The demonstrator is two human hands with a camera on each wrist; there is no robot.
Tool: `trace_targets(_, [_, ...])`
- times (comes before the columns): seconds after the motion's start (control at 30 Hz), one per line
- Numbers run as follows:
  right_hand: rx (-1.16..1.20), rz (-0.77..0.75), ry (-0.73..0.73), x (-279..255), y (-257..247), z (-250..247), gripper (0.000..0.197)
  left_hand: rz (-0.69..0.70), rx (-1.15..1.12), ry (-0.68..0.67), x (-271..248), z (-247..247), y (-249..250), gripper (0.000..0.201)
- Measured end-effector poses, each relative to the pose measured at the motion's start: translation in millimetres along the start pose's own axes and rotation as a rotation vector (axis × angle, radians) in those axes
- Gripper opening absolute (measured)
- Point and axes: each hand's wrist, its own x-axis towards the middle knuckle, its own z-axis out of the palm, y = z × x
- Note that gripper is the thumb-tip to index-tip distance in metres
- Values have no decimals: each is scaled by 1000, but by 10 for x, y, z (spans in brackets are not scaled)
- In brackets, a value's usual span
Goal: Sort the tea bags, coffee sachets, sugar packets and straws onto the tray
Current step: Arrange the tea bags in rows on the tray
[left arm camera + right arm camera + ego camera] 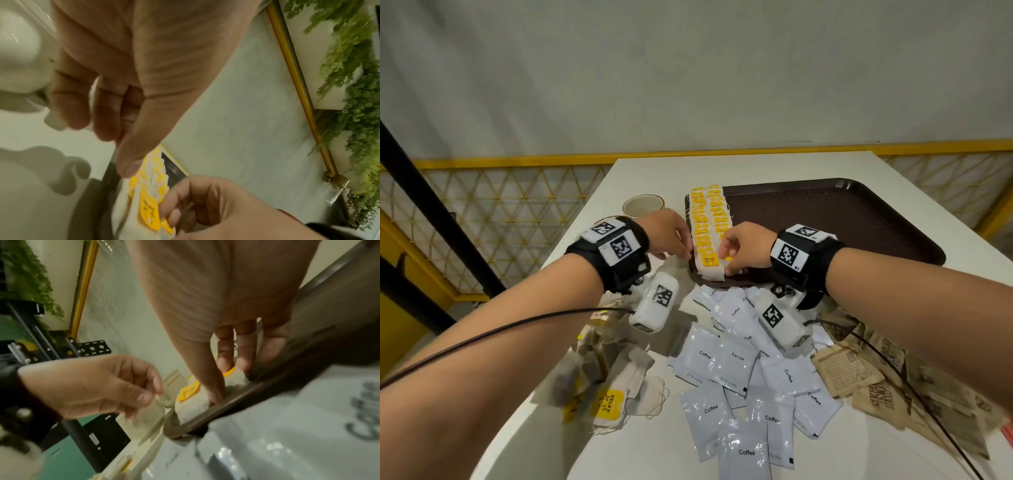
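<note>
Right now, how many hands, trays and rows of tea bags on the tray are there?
Hands: 2, left hand and right hand
Tray: 1
Rows of tea bags on it: 2
Total: 5

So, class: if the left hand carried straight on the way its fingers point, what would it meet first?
Most likely the near row of tea bags on the tray; the left hand points right at them, fingertips about touching already.
</note>
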Motion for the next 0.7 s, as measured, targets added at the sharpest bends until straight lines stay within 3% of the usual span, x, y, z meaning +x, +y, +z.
trace_targets(0.07, [80, -18, 24, -51, 17, -31, 17, -47, 29, -38, -140, -80, -155, 2])
trace_targets(0.17, [186, -38, 49, -161, 62, -71, 13, -71, 136, -106, -345, -144, -396, 10])
trace_targets(0.37, [317, -24, 27, -298, 89, -72, 13, 60, 146, 40, -581, -197, -353, 3])
trace_targets(0.5, [331, -30, 29, -325, 82, -59, 13, 27, 191, -43, -627, -204, -336, 7])
trace_targets(0.7, [305, -46, 16, -324, 42, -38, 10, -92, 466, -172, -541, 32, -411, 21])
